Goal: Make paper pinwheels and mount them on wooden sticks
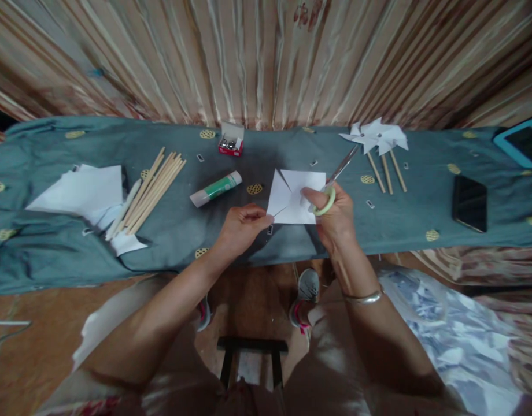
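Note:
A white paper square (294,193) with cut corners lies on the grey-green cloth-covered table (40,254), held up slightly at its near edge. My left hand (241,228) pinches the paper's lower left corner. My right hand (333,216) grips scissors (335,179) by their pale green handle, with the blades pointing away to the upper right. That hand's fingers also press on the paper's right side.
A glue stick (216,188) lies left of the paper. Wooden sticks (151,190) and white paper sheets (81,190) sit further left. A red box of pins (231,141) stands at the back. Finished paper pinwheels (376,138), a black phone (469,203) and a blue-cased tablet (524,143) lie right.

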### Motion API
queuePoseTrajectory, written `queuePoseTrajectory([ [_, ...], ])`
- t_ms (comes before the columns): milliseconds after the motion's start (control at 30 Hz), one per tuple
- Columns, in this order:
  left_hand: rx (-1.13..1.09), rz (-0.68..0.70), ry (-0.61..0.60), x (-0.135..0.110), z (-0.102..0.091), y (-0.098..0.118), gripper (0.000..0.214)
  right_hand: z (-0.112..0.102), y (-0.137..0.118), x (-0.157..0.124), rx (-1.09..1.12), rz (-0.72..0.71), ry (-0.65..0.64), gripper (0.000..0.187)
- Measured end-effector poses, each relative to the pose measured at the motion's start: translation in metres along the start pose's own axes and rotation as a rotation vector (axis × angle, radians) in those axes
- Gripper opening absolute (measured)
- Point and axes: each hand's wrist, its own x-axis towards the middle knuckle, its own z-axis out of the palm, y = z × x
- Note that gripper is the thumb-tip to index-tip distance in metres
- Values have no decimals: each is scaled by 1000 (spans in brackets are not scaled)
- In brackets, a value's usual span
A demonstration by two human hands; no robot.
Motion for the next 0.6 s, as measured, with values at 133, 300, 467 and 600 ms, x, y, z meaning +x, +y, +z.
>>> queuePoseTrajectory([
  [133, -12, 0, 15, 0, -1, 1, 14, -1, 0, 2, 15, -6, 11, 23],
  [300, -41, 2, 41, 1, -5, 3, 12, -7, 0, 12, 15, -14, 0, 23],
  [467, -144, -41, 22, -5, 5, 0, 15, -7, 1, 20, 121, -1, 69, 30],
  [600, -249, -75, -50, -10, 23, -1, 33, 10, 7, 13, 140, 69, 35, 31],
])
